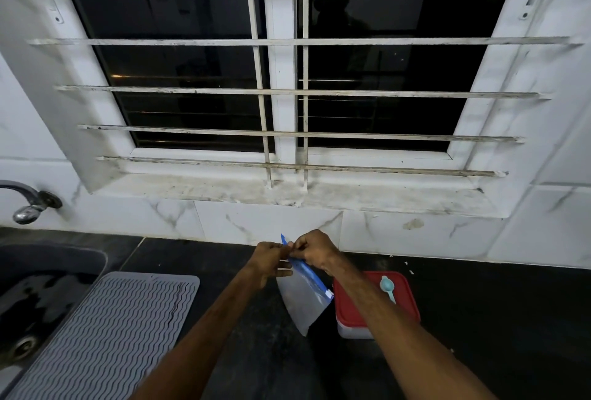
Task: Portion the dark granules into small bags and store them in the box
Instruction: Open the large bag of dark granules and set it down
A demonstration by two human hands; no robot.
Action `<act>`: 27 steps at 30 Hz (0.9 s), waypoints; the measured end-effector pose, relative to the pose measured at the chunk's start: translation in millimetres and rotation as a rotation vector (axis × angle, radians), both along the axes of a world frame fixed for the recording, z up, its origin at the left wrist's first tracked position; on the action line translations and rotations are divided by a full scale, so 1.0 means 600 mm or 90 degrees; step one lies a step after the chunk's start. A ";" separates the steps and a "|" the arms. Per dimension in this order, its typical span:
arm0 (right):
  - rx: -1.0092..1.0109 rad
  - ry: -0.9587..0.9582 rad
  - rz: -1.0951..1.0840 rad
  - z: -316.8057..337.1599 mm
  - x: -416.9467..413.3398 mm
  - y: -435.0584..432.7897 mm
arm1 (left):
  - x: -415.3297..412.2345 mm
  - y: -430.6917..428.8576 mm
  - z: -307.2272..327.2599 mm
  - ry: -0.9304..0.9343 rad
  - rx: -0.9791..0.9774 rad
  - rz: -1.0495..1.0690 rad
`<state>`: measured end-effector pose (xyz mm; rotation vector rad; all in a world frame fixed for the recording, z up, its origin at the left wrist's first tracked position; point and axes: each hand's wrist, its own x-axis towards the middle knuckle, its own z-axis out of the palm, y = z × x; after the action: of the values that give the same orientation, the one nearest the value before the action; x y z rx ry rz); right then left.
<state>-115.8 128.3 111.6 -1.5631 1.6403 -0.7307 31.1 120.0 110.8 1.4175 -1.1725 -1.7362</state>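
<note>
Lower centre: I log the small bag (pixel 303 300) hanging above the dark counter (pixel 479 319). The left hand (pixel 270 260) and right hand (pixel 315 249) both pinch one end of its blue zip strip (pixel 308 273), presumably to work the mouth. Just right sits the red-lidded box (pixel 406 297), a teal spoon (pixel 387 287) on its lid within reach, with the barred window (pixel 287 91) behind.

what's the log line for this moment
left hand + right hand: pinch blue zip top of clear plastic bag | red-lidded plastic box: closed | teal spoon: on lid
</note>
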 end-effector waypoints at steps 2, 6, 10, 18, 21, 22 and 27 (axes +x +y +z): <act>0.015 -0.009 0.009 -0.004 -0.003 -0.002 | -0.002 0.001 -0.006 0.000 -0.001 0.018; 0.052 -0.015 0.008 -0.001 -0.011 -0.003 | 0.008 0.002 -0.023 0.005 -0.030 0.039; 0.088 -0.011 -0.079 0.006 -0.023 -0.005 | 0.035 -0.004 -0.044 -0.015 -0.058 0.070; 0.138 -0.192 -0.199 0.012 0.031 -0.007 | 0.009 0.011 0.003 0.288 0.117 0.116; 0.214 -0.289 -0.212 0.020 0.028 -0.005 | 0.019 0.014 0.013 0.305 0.196 0.052; 0.235 -0.309 -0.216 0.021 0.028 -0.004 | 0.020 0.017 0.018 0.278 0.187 0.000; 0.282 -0.376 -0.181 0.023 0.036 0.006 | 0.007 0.024 0.008 -0.061 -0.143 -0.061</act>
<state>-94.4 132.0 125.2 -0.7172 1.4477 -0.8095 35.5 134.6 115.3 1.3400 -1.4599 -1.5567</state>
